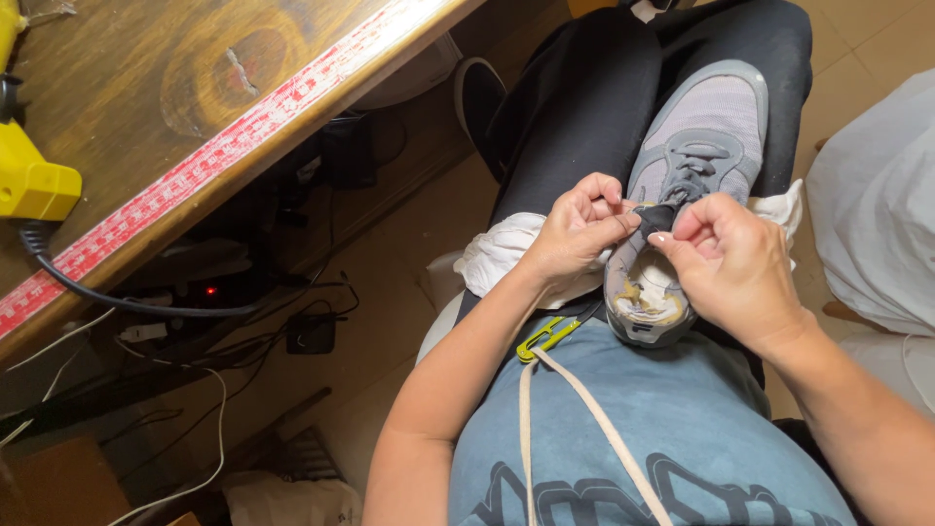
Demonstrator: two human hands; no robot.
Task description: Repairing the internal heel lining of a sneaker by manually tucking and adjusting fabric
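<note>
shoe (696, 146) lies on the lap, toe pointing away, heel toward the body, with left hand (575, 234) and right hand (730, 263) equally near, fingers of both pinched shut on its dark tongue (654, 218) between them.

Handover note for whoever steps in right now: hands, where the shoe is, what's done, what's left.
Left hand: fingertips pinched on the dark tongue at the shoe's opening.
Right hand: fingertips pinching the same tongue from the other side.
Grey shoe: lies on the lap, toe pointing away, laces threaded, heel lining worn and torn.
White cloth: under the shoe on the thigh.
Yellow tool: on the wooden table, untouched.
Done: shoe positioned, tongue gripped. Left: heel lining looks unrepaired.
</note>
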